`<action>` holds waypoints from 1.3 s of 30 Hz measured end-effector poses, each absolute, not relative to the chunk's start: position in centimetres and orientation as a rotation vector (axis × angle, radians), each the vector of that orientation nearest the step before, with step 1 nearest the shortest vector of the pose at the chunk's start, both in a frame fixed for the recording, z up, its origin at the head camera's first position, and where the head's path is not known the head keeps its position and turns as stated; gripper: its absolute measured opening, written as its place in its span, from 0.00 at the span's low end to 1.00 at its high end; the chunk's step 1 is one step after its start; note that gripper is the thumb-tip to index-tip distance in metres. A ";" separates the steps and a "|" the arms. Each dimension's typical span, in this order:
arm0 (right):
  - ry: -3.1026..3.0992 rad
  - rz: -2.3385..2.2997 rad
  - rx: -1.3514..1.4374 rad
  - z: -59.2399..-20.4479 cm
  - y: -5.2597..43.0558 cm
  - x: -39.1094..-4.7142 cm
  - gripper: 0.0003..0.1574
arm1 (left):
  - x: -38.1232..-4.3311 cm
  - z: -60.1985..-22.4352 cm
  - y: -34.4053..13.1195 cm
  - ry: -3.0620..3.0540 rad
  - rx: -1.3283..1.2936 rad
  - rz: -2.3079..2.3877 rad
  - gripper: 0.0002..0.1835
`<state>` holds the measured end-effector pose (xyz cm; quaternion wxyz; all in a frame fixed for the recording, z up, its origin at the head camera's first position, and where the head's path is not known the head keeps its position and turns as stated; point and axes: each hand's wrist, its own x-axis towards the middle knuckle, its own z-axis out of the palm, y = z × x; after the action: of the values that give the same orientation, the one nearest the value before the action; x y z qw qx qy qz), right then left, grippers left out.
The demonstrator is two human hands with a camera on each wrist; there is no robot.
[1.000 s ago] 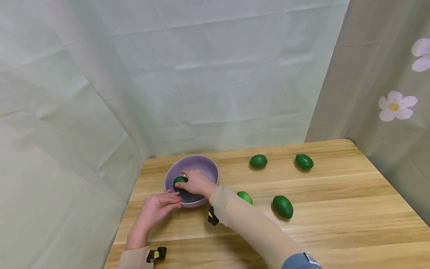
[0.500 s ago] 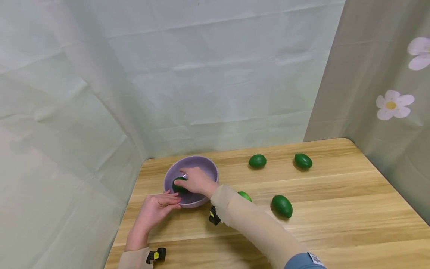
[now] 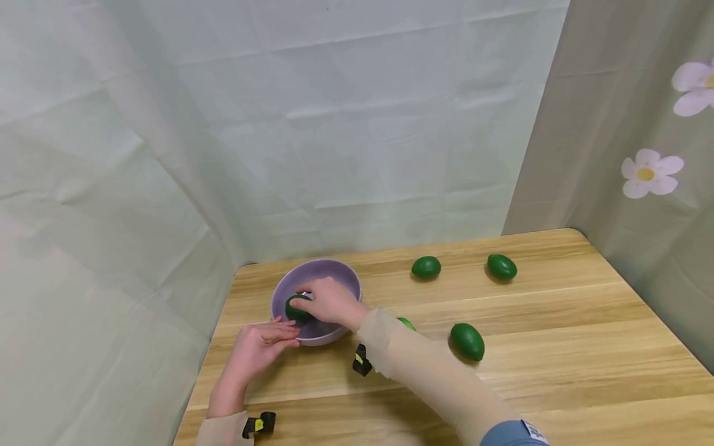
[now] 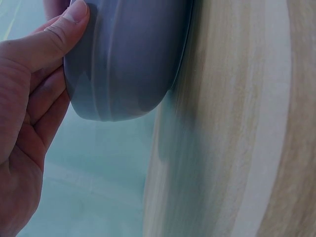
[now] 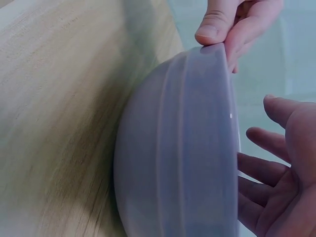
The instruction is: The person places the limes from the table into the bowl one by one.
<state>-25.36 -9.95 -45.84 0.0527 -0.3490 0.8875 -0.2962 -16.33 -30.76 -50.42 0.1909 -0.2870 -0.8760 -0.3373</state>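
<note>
A purple bowl [image 3: 346, 282] stands at the table's back left. My left hand [image 3: 259, 347] pinches its near-left rim; in the left wrist view the thumb [image 4: 76, 12] lies against the outer wall. Inside the bowl rests a dark green oval fruit [image 3: 292, 310], partly covered by my right hand [image 3: 333, 301]. That hand reaches in over the near-right rim, thumb overlapping the fruit in the head view. In the right wrist view its fingers [image 5: 261, 168] are loosely spread, some tips hidden behind the rim; the fruit is hidden there by the bowl wall.
Dark green fruits lie to the right: one at the back [image 3: 426, 267], another farther right [image 3: 501, 267], a third nearer [image 3: 467, 342]. A brighter green lime [image 3: 407, 323] is mostly hidden by the right sleeve [image 3: 429, 371]. Pale curtains [image 3: 357, 155] stand behind the wooden table [image 3: 569, 328].
My right hand and forearm have shifted slightly right, and the forearm covers more of the lime. The left hand keeps its hold on the bowl rim. The whole view has drifted a little.
</note>
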 end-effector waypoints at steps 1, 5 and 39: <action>2.696 -0.909 -1.069 -45.8 -9.9 -25.4 0.25 | -16.3 -50.5 -30.8 -2.463 -0.803 -0.946 0.12; 2.686 -0.941 -1.053 -45.6 -9.8 -25.3 0.24 | -16.3 -50.6 -30.9 -2.469 -0.790 -0.943 0.12; 2.441 -1.461 -0.883 -43.7 -4.8 -23.9 0.25 | -16.3 -50.5 -30.8 -2.512 -0.740 -0.934 0.10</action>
<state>-23.93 -4.81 -43.73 0.0812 -0.2953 0.8168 -0.4888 -16.27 -30.82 -50.51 0.1798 -0.2619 -0.8888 -0.3303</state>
